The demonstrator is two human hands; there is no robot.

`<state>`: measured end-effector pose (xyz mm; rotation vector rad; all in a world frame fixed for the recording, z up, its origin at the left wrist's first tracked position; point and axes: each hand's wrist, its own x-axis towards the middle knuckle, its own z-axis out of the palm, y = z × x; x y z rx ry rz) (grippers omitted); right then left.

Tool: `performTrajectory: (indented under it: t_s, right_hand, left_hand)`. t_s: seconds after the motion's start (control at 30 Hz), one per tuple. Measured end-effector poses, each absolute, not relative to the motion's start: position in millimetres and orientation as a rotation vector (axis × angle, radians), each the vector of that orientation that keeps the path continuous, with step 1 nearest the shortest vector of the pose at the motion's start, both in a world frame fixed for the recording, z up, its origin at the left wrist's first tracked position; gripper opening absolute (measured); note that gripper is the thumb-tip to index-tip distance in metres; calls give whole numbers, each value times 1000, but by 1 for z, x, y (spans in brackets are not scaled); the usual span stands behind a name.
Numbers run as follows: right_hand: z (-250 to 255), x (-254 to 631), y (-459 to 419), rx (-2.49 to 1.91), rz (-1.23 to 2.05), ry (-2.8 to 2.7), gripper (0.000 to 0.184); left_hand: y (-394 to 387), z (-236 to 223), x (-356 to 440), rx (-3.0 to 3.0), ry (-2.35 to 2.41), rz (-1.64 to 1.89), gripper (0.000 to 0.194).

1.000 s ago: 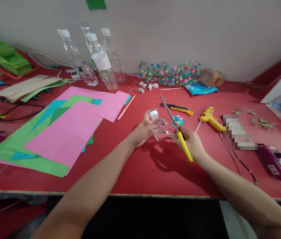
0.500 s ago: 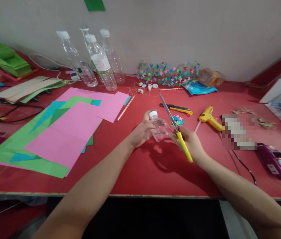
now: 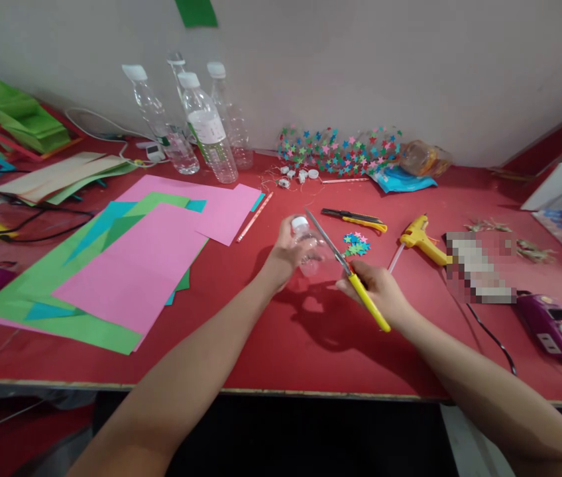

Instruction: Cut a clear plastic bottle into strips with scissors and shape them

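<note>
Right hand (image 3: 379,289) closed on yellow-handled scissors (image 3: 368,301), blades pointing far-left over the bench (image 3: 281,351). Left hand (image 3: 283,257) clamped round the white-capped clear bottle (image 3: 312,265), just left of the blades. Beyond: loose stars (image 3: 357,245), then cutter (image 3: 355,219).

Dim light; soft shadows on tabletop (image 3: 271,354); pixelated patch (image 3: 480,268) right.

One craft knife (image 3: 354,220), four standing bottles (image 3: 210,136) left of it, one glue gun (image 3: 425,240) right, one held bottle (image 3: 309,264) and one pair of scissors (image 3: 361,291) in front
</note>
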<state>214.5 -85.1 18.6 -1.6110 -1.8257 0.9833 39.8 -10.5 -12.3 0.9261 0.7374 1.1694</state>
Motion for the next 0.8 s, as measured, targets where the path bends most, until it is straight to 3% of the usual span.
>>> performTrajectory:
  t_s: [0.23, 0.8]
  right_hand:
    - [22, 224, -88, -1469, 1239, -2029, 50]
    - [25, 221, -91, -1552, 1366, -1993, 46]
  left_hand:
    - [15, -11, 17, 772, 883, 1547, 32]
    - [5, -14, 21, 1150, 901, 1681, 42]
